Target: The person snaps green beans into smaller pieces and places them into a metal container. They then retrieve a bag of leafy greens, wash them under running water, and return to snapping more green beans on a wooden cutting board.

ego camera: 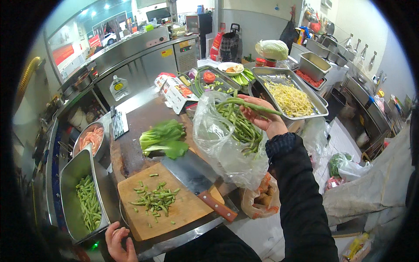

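My right hand [262, 118] holds a few long green beans [255, 106] over a clear plastic bag [209, 137]. The bag is full of more green beans [237, 126]. Near the front left corner of a wooden cutting board [193, 217], my left hand [119, 244] has its fingers apart and nothing in them. Chopped bean ends [158, 199] lie scattered on the board. A cleaver [190, 172] rests across its right side, its wooden handle pointing towards me. Left of the board, a deep steel pan [106, 196] holds cut green beans [88, 203].
Leafy greens [163, 137] lie on a dark wooden block [134, 157] behind the board. A bowl of raw meat [91, 139] stands at left. Bean sprouts [289, 96] fill a steel tray at the back right. An orange-and-clear bag [273, 209] hangs or stands below the cleaver handle.
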